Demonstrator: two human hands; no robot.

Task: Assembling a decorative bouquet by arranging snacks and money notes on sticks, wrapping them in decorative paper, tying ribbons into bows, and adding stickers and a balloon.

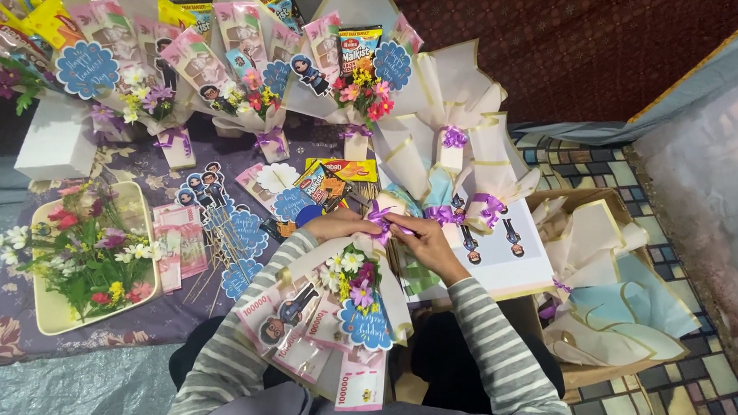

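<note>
A paper-wrapped bouquet [333,313] lies across my lap, filled with small flowers, pink banknotes, cartoon figure cut-outs and a blue scalloped tag. At its narrow stem end sits a purple ribbon [379,218]. My left hand [338,225] grips the stem from the left. My right hand [427,241] pinches the ribbon from the right. Both sleeves are grey and white striped.
Several finished bouquets [251,72] stand along the back. A cream tray [55,311] of loose flowers lies at the left. Blue tags on sticks [241,244], banknotes [179,250] and snack packets [342,172] lie on the purple cloth. A cardboard box [596,273] of folded wrapping paper sits at the right.
</note>
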